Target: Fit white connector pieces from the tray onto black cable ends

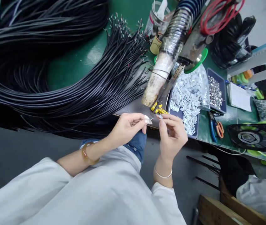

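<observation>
My left hand (131,125) is closed in a pinch near the bench edge. White wrapping (148,121) covers its fingertips, and a short thin wire end (151,119) pokes out between them. Just to the right, my right hand (172,132) pinches a small pale grey flat piece (160,117) between thumb and fingers. The two hands are close together but apart. Similar pale pieces (186,103) fill a dark tray (195,132) behind my right hand. A large bundle of black cables (95,90) lies to the left, its stripped ends fanned out on the bench.
A wrapped duct hose (162,67) slants down behind my hands, beside a yellow-handled tool (159,108). At the right are a tray of metal parts (215,92), pliers (215,127), a black fan (252,137) and paper (239,97). Cardboard boxes (217,209) stand below.
</observation>
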The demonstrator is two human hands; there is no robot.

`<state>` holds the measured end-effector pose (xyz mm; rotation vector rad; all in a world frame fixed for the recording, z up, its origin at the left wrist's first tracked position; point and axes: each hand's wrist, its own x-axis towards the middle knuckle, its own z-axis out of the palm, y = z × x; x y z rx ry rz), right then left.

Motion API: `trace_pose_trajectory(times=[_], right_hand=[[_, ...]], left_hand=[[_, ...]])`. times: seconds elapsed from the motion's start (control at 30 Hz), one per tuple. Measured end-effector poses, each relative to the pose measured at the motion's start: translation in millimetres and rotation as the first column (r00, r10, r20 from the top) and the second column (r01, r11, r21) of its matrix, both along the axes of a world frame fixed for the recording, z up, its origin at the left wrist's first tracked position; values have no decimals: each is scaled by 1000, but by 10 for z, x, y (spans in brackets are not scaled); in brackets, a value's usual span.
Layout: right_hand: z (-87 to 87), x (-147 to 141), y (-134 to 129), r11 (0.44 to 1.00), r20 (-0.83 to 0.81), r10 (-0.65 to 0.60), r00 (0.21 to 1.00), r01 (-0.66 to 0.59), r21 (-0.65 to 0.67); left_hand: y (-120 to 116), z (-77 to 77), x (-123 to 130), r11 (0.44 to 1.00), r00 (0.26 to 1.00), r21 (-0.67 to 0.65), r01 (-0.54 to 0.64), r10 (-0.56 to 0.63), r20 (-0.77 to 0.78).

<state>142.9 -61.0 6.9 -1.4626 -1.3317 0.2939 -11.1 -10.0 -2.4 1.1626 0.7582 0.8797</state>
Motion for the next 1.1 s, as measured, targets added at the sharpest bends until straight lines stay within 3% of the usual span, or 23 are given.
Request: trace_pose_trajectory(times=[0.13, 0.43, 0.57, 0.63, 0.87, 1.03, 1.1], right_hand=[[-110, 3, 57, 996, -44, 75, 996, -77, -50], [-150, 31, 63, 977, -151, 163, 975, -181, -116], [-152, 33, 55, 972, -195, 200, 960, -219, -83], [-152, 34, 50, 975, -177, 190, 966, -207, -85], [-137, 34, 36, 978, -113, 186, 976, -194, -70], [-66, 57, -7, 982, 115, 187, 976, -183, -45], [-60, 72, -12, 981, 116, 195, 974, -191, -44]], left_hand=[[20, 11, -7, 990, 995, -103, 100, -98, 27], [72, 14, 11, 975, 995, -211, 67, -50, 83], [102, 17, -18, 949, 971, -219, 226, -202, 125], [109, 12, -32, 928, 957, -246, 281, -252, 142], [114, 42, -55, 910, 950, -279, 305, -271, 156], [110, 60, -58, 922, 959, -263, 284, -270, 90], [103, 43, -62, 932, 962, -240, 272, -262, 74]])
